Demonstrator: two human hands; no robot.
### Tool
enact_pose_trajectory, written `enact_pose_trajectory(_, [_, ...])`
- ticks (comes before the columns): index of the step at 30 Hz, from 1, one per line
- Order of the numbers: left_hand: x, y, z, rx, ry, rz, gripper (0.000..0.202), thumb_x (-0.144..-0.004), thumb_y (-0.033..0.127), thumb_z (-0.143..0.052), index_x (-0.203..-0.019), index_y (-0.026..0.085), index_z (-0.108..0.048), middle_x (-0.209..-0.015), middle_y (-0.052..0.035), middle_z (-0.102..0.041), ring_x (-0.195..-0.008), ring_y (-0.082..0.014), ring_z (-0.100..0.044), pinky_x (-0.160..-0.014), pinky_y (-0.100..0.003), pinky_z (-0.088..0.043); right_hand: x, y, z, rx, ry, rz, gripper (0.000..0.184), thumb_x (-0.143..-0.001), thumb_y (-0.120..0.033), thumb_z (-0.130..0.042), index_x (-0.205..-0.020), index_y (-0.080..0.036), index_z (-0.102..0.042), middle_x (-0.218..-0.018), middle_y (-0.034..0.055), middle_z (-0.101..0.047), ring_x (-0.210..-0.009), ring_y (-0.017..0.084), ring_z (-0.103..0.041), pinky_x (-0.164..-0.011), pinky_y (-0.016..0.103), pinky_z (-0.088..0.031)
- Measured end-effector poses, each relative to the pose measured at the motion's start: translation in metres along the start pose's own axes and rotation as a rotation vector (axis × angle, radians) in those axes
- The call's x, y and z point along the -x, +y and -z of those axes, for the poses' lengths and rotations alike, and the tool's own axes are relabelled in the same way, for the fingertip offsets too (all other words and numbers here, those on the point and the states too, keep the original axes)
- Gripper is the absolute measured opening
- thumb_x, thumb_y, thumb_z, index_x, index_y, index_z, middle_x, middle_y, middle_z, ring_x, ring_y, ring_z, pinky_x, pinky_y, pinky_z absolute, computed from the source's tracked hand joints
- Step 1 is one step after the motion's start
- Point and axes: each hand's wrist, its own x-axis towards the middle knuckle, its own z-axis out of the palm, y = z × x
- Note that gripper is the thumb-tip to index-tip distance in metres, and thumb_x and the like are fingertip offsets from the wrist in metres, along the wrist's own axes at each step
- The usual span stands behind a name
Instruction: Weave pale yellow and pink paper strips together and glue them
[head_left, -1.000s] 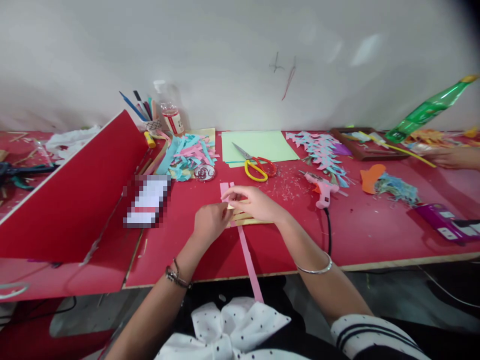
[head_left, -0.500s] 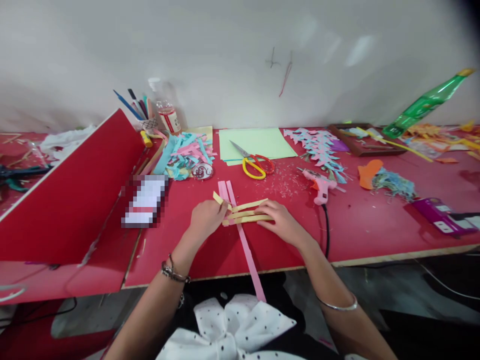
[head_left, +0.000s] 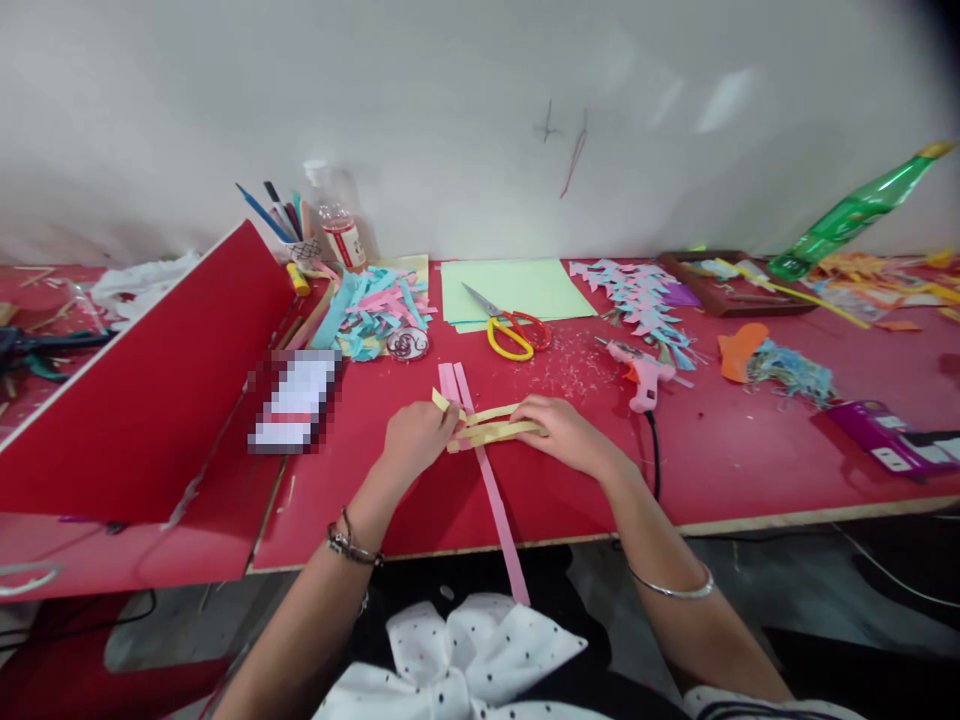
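Two long pink paper strips (head_left: 491,490) lie side by side on the red table (head_left: 720,470), running off its near edge toward me. Several yellow paper strips (head_left: 495,428) cross them. My left hand (head_left: 416,438) pinches the left ends of the yellow strips where they meet the pink ones, one yellow end sticking up beside its fingers. My right hand (head_left: 566,432) rests with fingers laid flat on the right ends of the yellow strips, pressing them onto the table.
Behind the strips lie yellow-and-red scissors (head_left: 514,330) on green paper (head_left: 517,288), a pile of blue and pink strips (head_left: 379,308), a pink glue gun (head_left: 641,372) with its cord, paper cut-outs (head_left: 645,305), a pen cup (head_left: 289,235) and a bottle (head_left: 339,225). A red board (head_left: 142,390) leans at left.
My right hand came down from above the crossing and slid right onto the yellow strips' ends. The pink strips' far ends are now uncovered. My left hand stayed at the crossing.
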Motion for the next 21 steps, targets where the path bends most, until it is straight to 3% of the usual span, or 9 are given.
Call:
enact_pose_trajectory(6, [0.001, 0.000, -0.005, 0.025, 0.063, -0.051, 0.043, -0.090, 0.039, -0.024, -0.101, 0.025, -0.063, -0.081, -0.0058, -0.066, -0.071, -0.0176, -0.061, -0.055, -0.021, -0.037, -0.017, -0.021, 0.012, 0.152, -0.023, 0.055, 0.018, -0.085, -0.020, -0.045, -0.086, -0.019, -0.063, -0.088, 0.0034, -0.060, -0.087, 0.016, -0.054, -0.088, 0.035, -0.030])
enact_pose_trajectory(11, [0.001, -0.002, -0.006, 0.018, 0.112, -0.091, 0.042, -0.089, 0.038, -0.026, -0.106, 0.024, -0.062, -0.081, -0.0078, -0.067, -0.074, -0.0202, -0.061, -0.058, -0.024, -0.039, -0.037, -0.044, 0.010, 0.294, -0.026, 0.082, 0.020, -0.085, -0.016, -0.044, -0.085, -0.018, -0.064, -0.086, 0.0041, -0.060, -0.088, 0.016, -0.054, -0.095, 0.039, -0.022])
enact_pose_trajectory(17, [0.006, 0.000, 0.003, -0.001, 0.156, -0.257, 0.030, -0.079, 0.038, -0.045, -0.075, 0.018, -0.067, -0.069, -0.0057, -0.067, -0.073, -0.0192, -0.060, -0.083, -0.031, -0.038, -0.048, -0.056, 0.006, 0.355, -0.043, 0.099, 0.018, -0.082, -0.012, -0.046, -0.079, -0.016, -0.063, -0.084, 0.0047, -0.061, -0.082, 0.016, -0.056, -0.092, 0.038, -0.024])
enact_pose_trajectory(21, [0.006, 0.001, 0.001, -0.011, 0.167, -0.240, 0.030, -0.076, 0.040, -0.049, -0.066, 0.017, -0.064, -0.065, -0.0061, -0.065, -0.069, -0.0193, -0.059, -0.082, -0.031, -0.039, -0.051, -0.058, 0.003, 0.362, -0.060, 0.099, 0.016, -0.081, -0.013, -0.048, -0.075, -0.015, -0.062, -0.083, 0.0057, -0.063, -0.081, 0.017, -0.057, -0.091, 0.038, -0.025])
